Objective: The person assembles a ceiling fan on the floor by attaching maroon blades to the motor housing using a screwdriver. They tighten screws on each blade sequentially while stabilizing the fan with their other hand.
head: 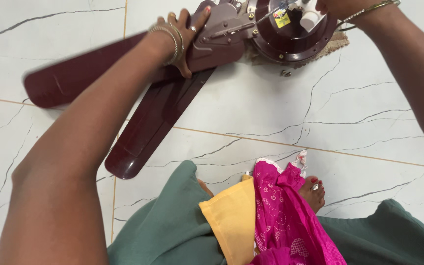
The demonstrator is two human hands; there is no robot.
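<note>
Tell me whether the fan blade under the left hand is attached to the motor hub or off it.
Cannot tell. The left hand presses the blade bracket against the motor hub, but no fastening shows.

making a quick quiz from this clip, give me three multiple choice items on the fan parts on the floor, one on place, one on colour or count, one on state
1. Where does the left hand rest?
A. on the blade bracket beside the fan motor
B. on the pink cloth
C. flat on the bare floor

2. What colour are the fan blades?
A. white
B. dark maroon
C. green

3. How does the left hand lie?
A. closed in a fist
B. raised in the air
C. open, pressed flat on the bracket

Answers: 1 A, its fingers lie over the metal bracket next to the motor. 2 B, both blades show a deep maroon. 3 C, the fingers are spread on the bracket.
</note>
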